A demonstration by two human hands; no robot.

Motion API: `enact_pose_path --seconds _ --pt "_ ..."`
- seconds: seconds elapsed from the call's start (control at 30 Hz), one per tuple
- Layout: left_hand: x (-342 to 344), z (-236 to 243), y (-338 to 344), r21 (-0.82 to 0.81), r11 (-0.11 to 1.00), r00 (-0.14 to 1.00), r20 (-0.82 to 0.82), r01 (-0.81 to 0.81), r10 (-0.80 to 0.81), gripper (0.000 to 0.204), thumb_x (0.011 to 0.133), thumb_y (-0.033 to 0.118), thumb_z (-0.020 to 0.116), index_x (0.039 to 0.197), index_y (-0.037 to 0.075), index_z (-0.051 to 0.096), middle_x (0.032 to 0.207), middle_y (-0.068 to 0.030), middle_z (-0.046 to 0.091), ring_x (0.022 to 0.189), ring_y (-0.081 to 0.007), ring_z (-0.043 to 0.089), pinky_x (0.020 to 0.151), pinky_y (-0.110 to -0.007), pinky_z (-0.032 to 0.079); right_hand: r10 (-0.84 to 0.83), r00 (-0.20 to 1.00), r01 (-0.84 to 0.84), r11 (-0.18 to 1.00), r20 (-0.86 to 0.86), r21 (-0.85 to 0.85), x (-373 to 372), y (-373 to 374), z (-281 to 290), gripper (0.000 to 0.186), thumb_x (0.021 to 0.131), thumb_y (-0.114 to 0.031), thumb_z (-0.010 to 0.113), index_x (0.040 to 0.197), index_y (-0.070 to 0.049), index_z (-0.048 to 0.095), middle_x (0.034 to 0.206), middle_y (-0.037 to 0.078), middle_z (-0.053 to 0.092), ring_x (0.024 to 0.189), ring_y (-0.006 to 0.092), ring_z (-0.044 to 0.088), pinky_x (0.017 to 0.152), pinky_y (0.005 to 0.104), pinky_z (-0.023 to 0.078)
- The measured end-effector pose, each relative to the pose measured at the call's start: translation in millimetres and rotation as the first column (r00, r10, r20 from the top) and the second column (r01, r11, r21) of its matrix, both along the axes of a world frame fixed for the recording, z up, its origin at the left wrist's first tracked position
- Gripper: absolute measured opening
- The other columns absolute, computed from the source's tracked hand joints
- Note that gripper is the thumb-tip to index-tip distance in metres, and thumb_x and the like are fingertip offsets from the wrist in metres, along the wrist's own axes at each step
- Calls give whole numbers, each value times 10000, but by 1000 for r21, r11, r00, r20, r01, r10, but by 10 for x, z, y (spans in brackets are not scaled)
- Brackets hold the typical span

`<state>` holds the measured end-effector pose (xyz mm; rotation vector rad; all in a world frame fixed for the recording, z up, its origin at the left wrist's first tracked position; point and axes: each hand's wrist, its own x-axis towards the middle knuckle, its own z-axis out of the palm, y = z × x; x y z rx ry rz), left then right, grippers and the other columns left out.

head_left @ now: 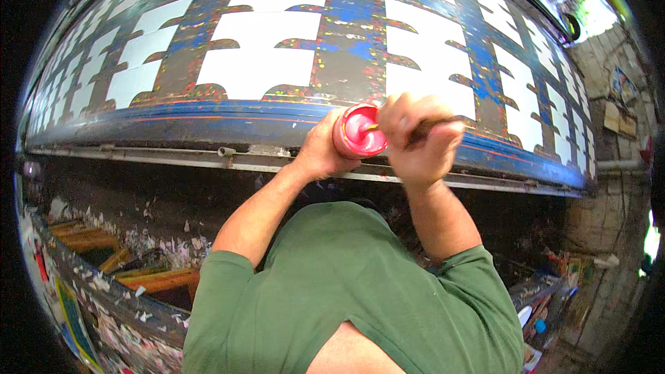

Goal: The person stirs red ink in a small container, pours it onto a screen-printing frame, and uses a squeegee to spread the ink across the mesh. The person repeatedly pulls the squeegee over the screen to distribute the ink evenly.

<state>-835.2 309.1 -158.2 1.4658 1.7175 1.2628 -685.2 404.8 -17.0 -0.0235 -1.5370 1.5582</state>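
My left hand [322, 147] is wrapped round the side of a round tub of bright red-pink paint or ink [361, 140], tilted so that its open mouth faces me. It is held over the near edge of a long table. Close beside the tub's right side is my right hand [424, 144], blurred by motion, its fingers closed round a thin stick [373, 127]. One end of the stick reaches into the red-pink contents, and a dark part shows at the fingers. Most of the stick is hidden by the hand.
The long table [346, 73], spattered with colour, carries rows of white cut pieces [263, 41] that look like garment panels. A metal rail [267, 161] runs along its near side. Behind me lie wooden bars [156, 278] and paint-crusted scraps. Cardboard [618, 119] lies on the paved floor at right.
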Motion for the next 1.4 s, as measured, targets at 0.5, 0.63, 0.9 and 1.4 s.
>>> enact_pose_path --seconds 0.5,0.63,0.9,1.4 --pt "-69 -10 39 -6 997 995 -59 82 -82 1001 683 301 1069 1531 125 568 1439 -149 672 1368 -326 661 1156 -447 549 25 1000 -25 1000 14 17 9 -92 114 742 1097 -773 438 882 -75 569 655 17 461 581 169 395 558 366 342" --pt "-66 -5 47 -15 995 991 -88 95 -96 968 711 311 1053 1532 126 575 1453 -153 659 1373 -327 648 1171 -449 530 -66 996 65 998 -59 -15 -44 -48 108 721 1103 -767 437 914 -84 573 689 12 447 594 159 348 576 362 328" --pt "-87 -15 119 -21 988 988 -42 150 -151 869 719 252 1021 1480 103 628 1438 -163 678 1344 -328 656 1163 -447 528 10 992 -16 999 123 48 -34 -116 147 766 1067 -804 473 866 -72 578 661 4 435 611 175 390 597 364 333" --pt "-112 -119 107 73 991 992 -72 111 -106 833 715 279 1021 1451 115 667 1369 -157 714 1273 -366 677 1129 -474 539 141 973 -144 990 184 5 -74 -120 130 768 1068 -809 468 858 -75 555 649 10 421 591 175 362 579 386 317"
